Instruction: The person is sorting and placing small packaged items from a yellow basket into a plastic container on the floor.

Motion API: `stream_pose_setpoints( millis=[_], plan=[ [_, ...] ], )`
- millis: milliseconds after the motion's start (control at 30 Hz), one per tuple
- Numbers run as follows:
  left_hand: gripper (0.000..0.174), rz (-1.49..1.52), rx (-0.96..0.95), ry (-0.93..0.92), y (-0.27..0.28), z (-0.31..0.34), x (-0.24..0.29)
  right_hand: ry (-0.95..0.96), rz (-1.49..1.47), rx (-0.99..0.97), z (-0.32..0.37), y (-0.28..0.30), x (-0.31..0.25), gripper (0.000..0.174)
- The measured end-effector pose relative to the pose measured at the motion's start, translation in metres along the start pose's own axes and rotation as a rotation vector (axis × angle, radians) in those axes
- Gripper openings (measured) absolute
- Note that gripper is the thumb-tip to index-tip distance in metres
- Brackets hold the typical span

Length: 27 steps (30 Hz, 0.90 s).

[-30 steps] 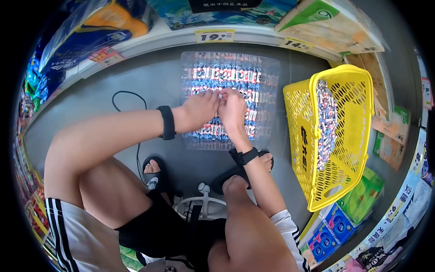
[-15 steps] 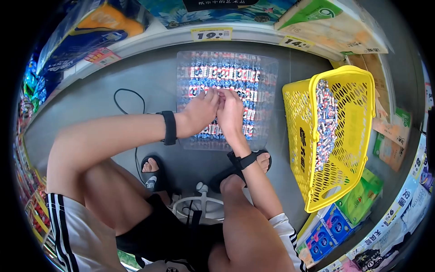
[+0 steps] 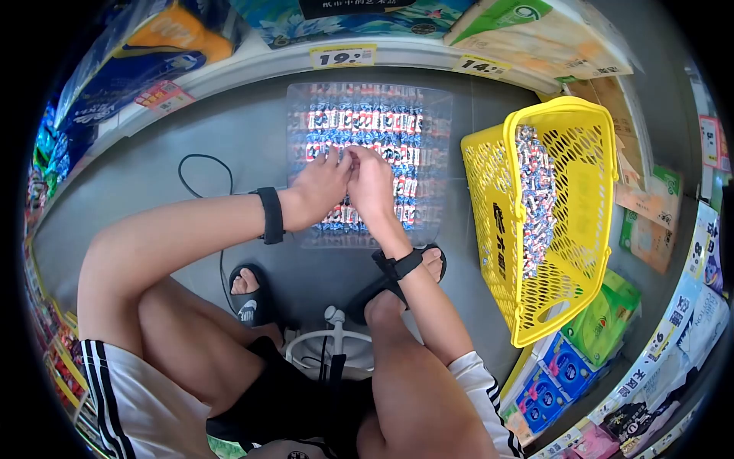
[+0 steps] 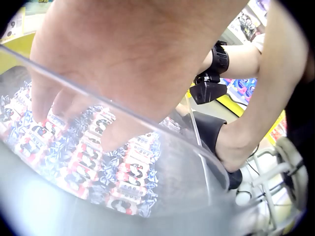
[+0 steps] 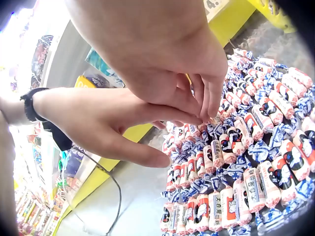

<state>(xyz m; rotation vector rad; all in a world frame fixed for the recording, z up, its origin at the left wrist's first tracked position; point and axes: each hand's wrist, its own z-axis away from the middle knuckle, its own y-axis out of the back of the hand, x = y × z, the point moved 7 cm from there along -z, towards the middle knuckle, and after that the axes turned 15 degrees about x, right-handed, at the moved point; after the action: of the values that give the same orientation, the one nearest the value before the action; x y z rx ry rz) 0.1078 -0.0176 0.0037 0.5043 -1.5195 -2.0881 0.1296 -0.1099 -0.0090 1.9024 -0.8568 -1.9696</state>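
Note:
Rows of wrapped candies (image 5: 226, 172), white with red and black prints and blue twisted ends, fill a clear plastic box (image 3: 306, 243) on the floor. My left hand (image 3: 321, 187) reaches over its near left side, fingers fairly straight and thumb apart, fingertips low at the candies. Beside it, my right hand (image 3: 372, 183) has bent fingers pointing down into the rows. Both hands' fingertips meet over the middle of the candies. In the right wrist view the right hand covers part of the left fingers. I cannot tell whether the right fingertips pinch a candy.
A yellow perforated basket (image 3: 497, 229) lies tipped at the right, with more wrapped candies (image 3: 537, 203) inside. Shelves with price tags (image 3: 342, 56) and tissue packs (image 3: 596, 321) surround the floor. A black cable (image 3: 206, 157) curves at left; a white stool base (image 3: 336, 336) stands between the legs.
The head view has shifted, so the box and basket sit a little further left and higher. Both hands stay together over the candies, with only small finger movements.

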Motion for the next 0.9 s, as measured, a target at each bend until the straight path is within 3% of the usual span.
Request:
stream_pose_setpoints(
  millis=[167, 267, 367, 467, 567, 733, 833, 900],
  plan=[
    [0.075, 0.105, 0.071, 0.027, 0.014, -0.006, -0.002, 0.072, -0.004, 0.029, -0.006, 0.018, -0.007, 0.031],
    [0.066, 0.116, 0.225, -0.008, 0.023, -0.008, 0.005, 0.034, 0.047, -0.032, -0.009, 0.030, -0.009, 0.038],
    [0.060, 0.221, 0.253, -0.013, 0.037, -0.008, 0.017, 0.071, 0.079, -0.086, -0.012, 0.051, -0.013, 0.040],
    [0.045, 0.246, 0.308, -0.080, 0.066, -0.007, 0.033, 0.138, 0.082, -0.099, -0.011, 0.083, -0.024, 0.041],
    [0.047, 0.296, 0.357, -0.142, 0.089, -0.011, 0.052, 0.218, 0.139, -0.135, -0.004, 0.128, -0.049, 0.041],
    [0.028, 0.451, 0.525, -0.192, 0.138, -0.020, 0.084, 0.278, 0.228, -0.027, 0.005, 0.189, -0.070, 0.041],
    [0.028, 0.482, 0.576, -0.205, 0.164, -0.027, 0.098, 0.255, 0.246, 0.034, 0.007, 0.217, -0.073, 0.038],
    [0.028, 0.468, 0.570, -0.224, 0.180, -0.035, 0.106, 0.336, 0.187, 0.108, 0.008, 0.244, -0.074, 0.034]
  ],
)
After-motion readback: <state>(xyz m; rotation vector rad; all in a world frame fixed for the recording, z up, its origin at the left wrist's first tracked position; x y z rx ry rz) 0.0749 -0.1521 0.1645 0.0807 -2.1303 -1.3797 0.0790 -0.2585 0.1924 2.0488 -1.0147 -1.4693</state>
